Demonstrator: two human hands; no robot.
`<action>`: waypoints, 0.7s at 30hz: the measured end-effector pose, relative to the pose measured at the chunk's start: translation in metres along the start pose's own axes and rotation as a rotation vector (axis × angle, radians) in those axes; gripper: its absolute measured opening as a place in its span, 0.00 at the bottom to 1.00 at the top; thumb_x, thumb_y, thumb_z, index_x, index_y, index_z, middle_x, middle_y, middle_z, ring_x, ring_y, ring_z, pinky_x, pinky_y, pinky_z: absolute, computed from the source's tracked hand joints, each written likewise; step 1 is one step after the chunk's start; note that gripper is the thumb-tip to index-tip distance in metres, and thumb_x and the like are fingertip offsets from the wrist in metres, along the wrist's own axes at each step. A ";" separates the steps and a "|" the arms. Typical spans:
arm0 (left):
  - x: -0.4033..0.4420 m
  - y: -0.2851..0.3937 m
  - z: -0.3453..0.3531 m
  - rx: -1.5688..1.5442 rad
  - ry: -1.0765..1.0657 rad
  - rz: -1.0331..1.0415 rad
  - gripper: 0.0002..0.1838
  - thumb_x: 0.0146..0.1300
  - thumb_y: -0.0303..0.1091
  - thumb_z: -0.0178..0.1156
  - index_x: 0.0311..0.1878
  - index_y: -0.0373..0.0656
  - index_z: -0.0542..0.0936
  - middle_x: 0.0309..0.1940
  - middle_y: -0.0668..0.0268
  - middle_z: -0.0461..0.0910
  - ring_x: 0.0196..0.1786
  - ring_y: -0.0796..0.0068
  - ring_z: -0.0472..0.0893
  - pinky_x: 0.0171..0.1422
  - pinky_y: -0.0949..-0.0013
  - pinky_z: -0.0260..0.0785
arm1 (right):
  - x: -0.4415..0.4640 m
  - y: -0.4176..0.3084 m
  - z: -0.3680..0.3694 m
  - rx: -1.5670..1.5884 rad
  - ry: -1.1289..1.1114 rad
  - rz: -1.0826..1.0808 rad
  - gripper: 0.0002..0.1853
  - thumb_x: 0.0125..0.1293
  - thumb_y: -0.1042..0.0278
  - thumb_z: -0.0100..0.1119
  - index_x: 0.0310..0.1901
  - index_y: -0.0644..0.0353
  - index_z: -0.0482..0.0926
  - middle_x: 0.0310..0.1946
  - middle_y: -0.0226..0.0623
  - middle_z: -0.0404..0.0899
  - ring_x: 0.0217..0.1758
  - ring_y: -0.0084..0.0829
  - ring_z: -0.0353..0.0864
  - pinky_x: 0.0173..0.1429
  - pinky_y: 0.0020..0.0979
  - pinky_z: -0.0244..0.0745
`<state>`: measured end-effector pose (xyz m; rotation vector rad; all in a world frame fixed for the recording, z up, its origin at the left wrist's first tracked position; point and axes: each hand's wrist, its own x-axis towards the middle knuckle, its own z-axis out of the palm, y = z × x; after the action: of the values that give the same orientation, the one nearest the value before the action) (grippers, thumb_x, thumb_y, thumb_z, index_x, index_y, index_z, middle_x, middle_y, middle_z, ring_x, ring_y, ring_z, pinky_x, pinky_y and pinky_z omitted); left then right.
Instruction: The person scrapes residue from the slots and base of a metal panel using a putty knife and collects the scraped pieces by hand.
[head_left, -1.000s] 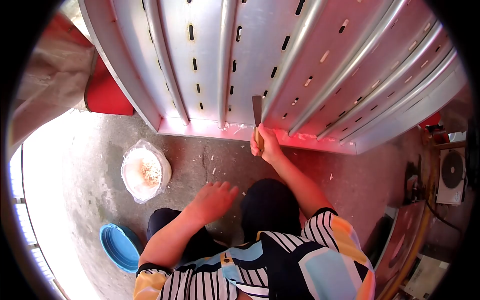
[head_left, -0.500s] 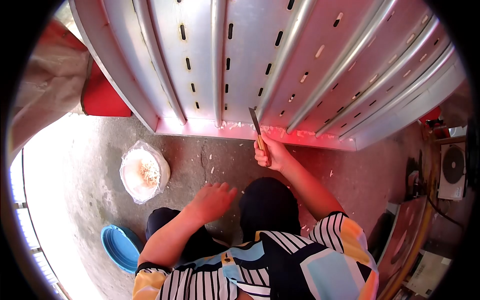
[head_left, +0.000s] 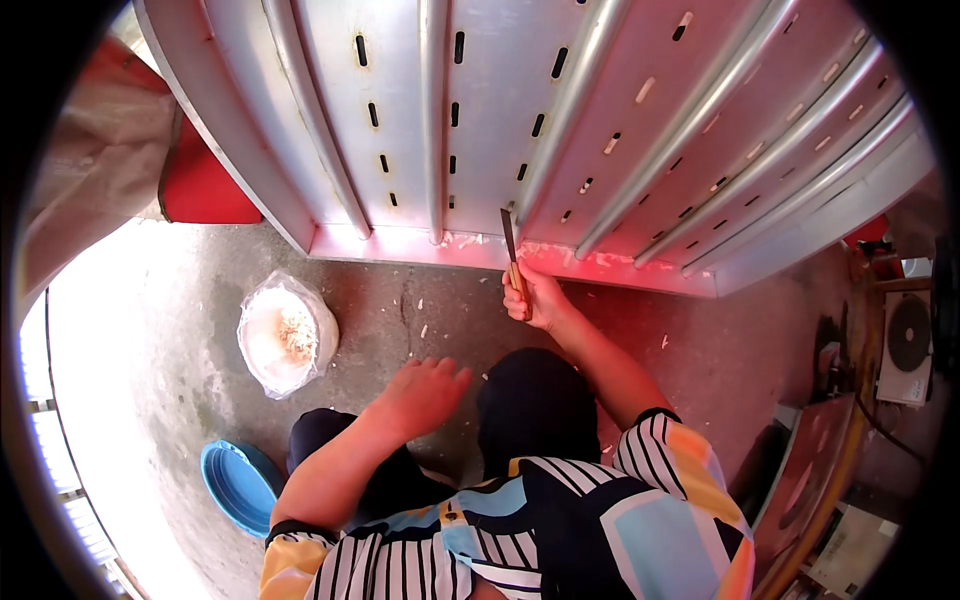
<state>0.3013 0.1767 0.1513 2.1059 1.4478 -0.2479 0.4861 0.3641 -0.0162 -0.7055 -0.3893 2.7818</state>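
My right hand (head_left: 538,298) is wrapped round the wooden handle of a knife (head_left: 510,238), its dark blade pointing up over the lower lip of a large slotted metal panel (head_left: 400,130). Whitish scraps (head_left: 560,253) lie along that lip near the blade. Over my knees hangs my left hand (head_left: 425,392), back upward, with its fingers somewhat apart and no object seen in it.
A plastic-lined bucket (head_left: 322,338) holding pale scraps stands on the concrete floor (head_left: 380,300) at the left. Nearer me is a blue basin (head_left: 238,488). Red cloth (head_left: 205,180) hangs at the upper left; a boxed fan unit (head_left: 905,350) stands far right.
The knife in my right hand has come down from higher on the panel and now tilts left. My left hand has hardly moved. The view has shifted slightly.
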 end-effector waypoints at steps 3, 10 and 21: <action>0.000 0.003 0.002 -0.002 -0.023 0.019 0.24 0.54 0.39 0.63 0.53 0.44 0.71 0.42 0.60 0.74 0.47 0.61 0.77 0.51 0.61 0.69 | -0.001 0.002 0.001 0.092 -0.124 -0.025 0.24 0.72 0.44 0.34 0.38 0.57 0.70 0.18 0.29 0.65 0.17 0.24 0.63 0.22 0.27 0.60; 0.002 0.001 -0.002 -0.047 -0.004 0.012 0.24 0.54 0.38 0.63 0.54 0.44 0.71 0.42 0.59 0.74 0.48 0.59 0.76 0.51 0.61 0.68 | -0.038 -0.012 0.022 -0.874 0.643 -0.145 0.17 0.69 0.52 0.47 0.36 0.61 0.71 0.16 0.33 0.71 0.12 0.22 0.69 0.16 0.25 0.67; 0.009 0.005 0.004 -0.014 0.106 0.083 0.15 0.54 0.37 0.61 0.44 0.45 0.73 0.35 0.62 0.76 0.42 0.62 0.79 0.45 0.61 0.70 | -0.084 -0.021 -0.027 -1.815 1.209 -0.727 0.13 0.65 0.62 0.54 0.46 0.60 0.71 0.26 0.46 0.79 0.28 0.46 0.81 0.32 0.44 0.75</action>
<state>0.3099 0.1803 0.1454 2.1905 1.4136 -0.0951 0.5746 0.3639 0.0033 -1.6810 -2.0861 0.3950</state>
